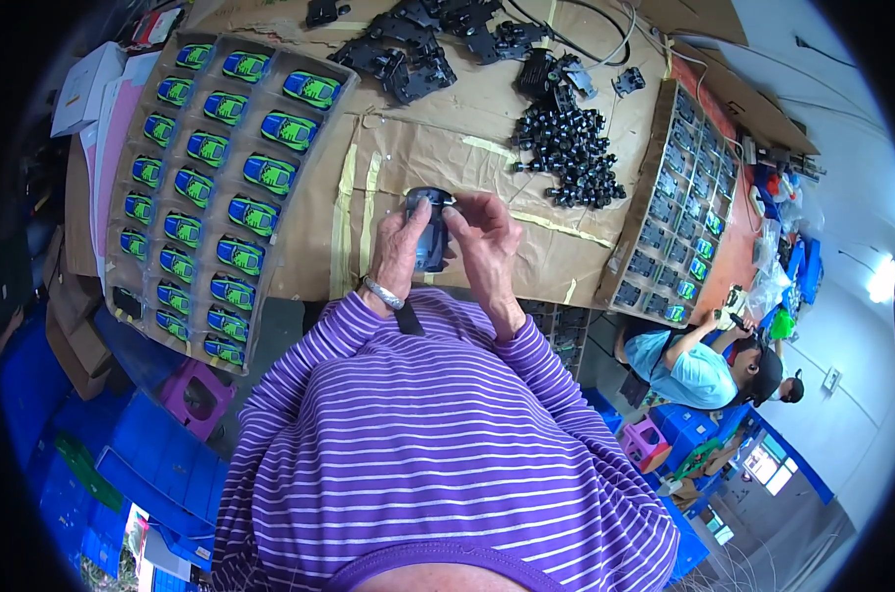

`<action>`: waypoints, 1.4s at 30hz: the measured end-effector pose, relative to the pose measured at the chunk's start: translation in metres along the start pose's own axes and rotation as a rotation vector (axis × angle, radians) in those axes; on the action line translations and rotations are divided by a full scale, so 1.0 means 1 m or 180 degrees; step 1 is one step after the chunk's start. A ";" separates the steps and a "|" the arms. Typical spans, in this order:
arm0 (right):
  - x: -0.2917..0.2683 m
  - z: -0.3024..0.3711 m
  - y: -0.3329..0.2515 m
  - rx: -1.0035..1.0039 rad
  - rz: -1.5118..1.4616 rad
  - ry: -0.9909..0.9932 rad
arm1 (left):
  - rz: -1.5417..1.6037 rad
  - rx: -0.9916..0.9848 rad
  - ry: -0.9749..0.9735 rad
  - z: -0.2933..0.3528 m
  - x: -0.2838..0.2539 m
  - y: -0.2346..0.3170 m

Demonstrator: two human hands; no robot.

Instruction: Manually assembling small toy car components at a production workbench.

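Purple striped shirt (pixel 418 444) fills the near view; beyond it, by the near edge of the surface (pixel 551 266), a dark car-shaped part (pixel 431 245) sits between the hands, its long axis running toward the far edge. The left hand (pixel 398 252) grips its left side; the right hand (pixel 485 242), fingertips drawn narrow, touches its far right end (whether they pinch a separate piece, I cannot tell).

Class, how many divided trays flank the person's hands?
2: the car tray left of the left hand, the parts tray right of the right hand; others may be hidden.
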State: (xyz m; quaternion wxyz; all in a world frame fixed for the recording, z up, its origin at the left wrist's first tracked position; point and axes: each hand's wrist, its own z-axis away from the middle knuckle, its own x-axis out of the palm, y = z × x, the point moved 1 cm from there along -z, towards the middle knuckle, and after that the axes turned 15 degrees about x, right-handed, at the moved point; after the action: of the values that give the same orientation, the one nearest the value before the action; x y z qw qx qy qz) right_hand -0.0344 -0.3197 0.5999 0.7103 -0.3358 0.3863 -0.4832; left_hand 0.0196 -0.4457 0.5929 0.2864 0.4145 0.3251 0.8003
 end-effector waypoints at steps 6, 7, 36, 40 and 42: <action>0.013 -0.106 -0.002 -0.0314 0.0656 0.0378 | -0.0160 0.0347 0.0566 -0.013 -0.035 0.011; 0.022 -0.129 -0.002 -0.0343 0.0630 0.0356 | -0.0214 0.0383 0.0643 -0.012 -0.040 0.014; -0.064 -0.092 0.094 -0.1711 0.3270 0.0461 | -0.0731 0.0381 0.0412 -0.038 -0.040 0.007; -0.035 -0.095 0.087 -0.1296 0.2920 0.1426 | -0.0612 0.0364 0.0243 -0.037 -0.036 -0.003; -0.025 -0.098 0.082 -0.1299 0.2705 0.1751 | -0.0606 0.0322 0.0245 -0.038 -0.044 -0.009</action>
State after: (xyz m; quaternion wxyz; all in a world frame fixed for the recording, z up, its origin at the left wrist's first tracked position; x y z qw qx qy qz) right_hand -0.0909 -0.2812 0.4887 0.6362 -0.1424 0.7455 -0.1389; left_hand 0.0104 -0.4824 0.5481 0.3271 0.3647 0.4137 0.7674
